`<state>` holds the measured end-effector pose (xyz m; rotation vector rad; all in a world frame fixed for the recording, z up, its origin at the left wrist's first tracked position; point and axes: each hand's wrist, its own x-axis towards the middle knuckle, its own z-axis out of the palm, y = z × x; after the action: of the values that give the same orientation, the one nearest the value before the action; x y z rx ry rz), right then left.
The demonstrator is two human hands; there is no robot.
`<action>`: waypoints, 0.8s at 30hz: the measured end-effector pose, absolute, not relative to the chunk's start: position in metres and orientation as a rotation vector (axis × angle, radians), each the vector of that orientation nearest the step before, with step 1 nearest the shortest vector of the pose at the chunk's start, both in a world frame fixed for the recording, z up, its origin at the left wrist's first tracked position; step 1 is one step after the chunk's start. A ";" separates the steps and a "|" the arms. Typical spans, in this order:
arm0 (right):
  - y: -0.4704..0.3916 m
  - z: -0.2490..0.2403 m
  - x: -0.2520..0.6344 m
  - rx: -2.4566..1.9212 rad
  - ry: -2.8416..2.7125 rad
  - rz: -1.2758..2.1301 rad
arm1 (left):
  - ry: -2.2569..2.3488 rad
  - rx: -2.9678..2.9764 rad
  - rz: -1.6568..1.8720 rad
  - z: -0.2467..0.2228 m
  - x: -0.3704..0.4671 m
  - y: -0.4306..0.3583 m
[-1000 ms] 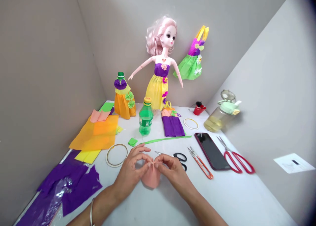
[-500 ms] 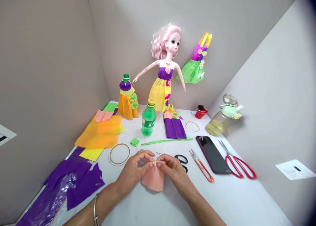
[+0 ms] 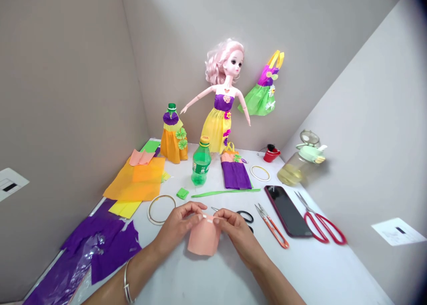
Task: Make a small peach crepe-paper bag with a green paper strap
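Observation:
A small peach-coloured piece of fabric (image 3: 203, 238) hangs between my two hands, just above the white table. Its top left corner is pinched in my left hand (image 3: 182, 222), while my right hand (image 3: 235, 229) grips the top right corner. Short white strips, perhaps tape, show along its upper edge. Partly covered by my right hand lies a pair of black-handled scissors (image 3: 246, 216). Beyond my left hand is a roll of narrow tape (image 3: 151, 210).
A green bottle (image 3: 201, 165), a green strip (image 3: 227, 192) and a doll (image 3: 223, 102) are ahead. On the right lie orange snips (image 3: 273, 227), a phone (image 3: 287, 211), red-handled scissors (image 3: 322, 225) and a drinking bottle (image 3: 295, 169). Orange fabric (image 3: 143, 187) and purple fabric (image 3: 113, 247) cover the left side.
My hands have moved slightly apart, and the fabric's upper edge, bunched before, is now spread flatter. The white strips show more clearly. The view has tilted up a little.

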<state>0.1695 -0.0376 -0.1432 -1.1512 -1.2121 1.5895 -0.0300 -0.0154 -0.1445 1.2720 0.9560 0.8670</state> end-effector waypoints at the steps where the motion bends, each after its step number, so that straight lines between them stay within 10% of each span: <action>1: -0.038 -0.144 0.170 -1.148 -1.218 1.589 | 0.960 1.250 0.877 -0.143 -0.031 -0.015; 24: -0.039 -0.132 0.168 -1.156 -1.237 1.606 | 1.062 1.359 0.945 -0.147 -0.035 -0.009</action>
<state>0.1676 -0.0394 -0.1323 -1.1558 -1.2368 1.6058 -0.0348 -0.0087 -0.1469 1.3591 1.0619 0.9446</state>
